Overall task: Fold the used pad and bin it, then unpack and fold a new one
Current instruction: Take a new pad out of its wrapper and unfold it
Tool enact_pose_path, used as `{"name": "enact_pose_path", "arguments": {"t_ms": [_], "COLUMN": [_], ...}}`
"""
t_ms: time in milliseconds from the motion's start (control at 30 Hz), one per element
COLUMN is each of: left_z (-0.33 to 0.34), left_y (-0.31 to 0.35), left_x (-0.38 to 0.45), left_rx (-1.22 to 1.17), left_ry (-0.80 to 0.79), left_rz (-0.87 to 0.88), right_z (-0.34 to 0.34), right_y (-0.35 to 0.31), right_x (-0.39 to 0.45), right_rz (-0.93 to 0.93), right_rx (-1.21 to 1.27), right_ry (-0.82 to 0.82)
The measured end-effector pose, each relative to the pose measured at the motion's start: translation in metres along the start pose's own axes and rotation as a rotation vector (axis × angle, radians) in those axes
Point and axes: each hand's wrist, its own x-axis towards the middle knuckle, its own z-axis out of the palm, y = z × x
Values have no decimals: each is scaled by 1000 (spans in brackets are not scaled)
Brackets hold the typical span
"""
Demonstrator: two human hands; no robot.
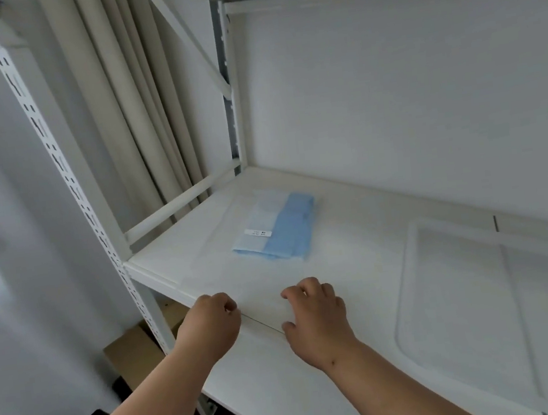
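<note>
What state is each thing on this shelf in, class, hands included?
White pad: spread flat on the shelf.
Blue pad: folded, packaged, lying on the white pad.
Left hand: pinching the white pad's near edge.
Right hand: fingers curled, resting on the pad.

storeroom, white metal rack point(64, 171), curtain point(134, 96)

I see two bare forearms reaching in from the near edge, with no sleeves, gloves, watch or rings visible. The left hand point(210, 322) and the right hand point(317, 319) are uncovered. A small dark mark sits on the right wrist's near side.
</note>
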Motion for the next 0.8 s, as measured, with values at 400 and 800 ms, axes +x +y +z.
{"name": "enact_pose_path", "arguments": {"t_ms": [400, 800], "left_z": [-11, -21], "left_y": [-27, -37], "left_x": [43, 60], "left_rx": [201, 235], "left_ry": [9, -100], "left_rz": [262, 424], "right_z": [13, 17], "right_y": [-22, -40], "right_x": [38, 36], "right_rz": [20, 72], "right_rx": [-123, -194], "right_ry": [41, 19]}}
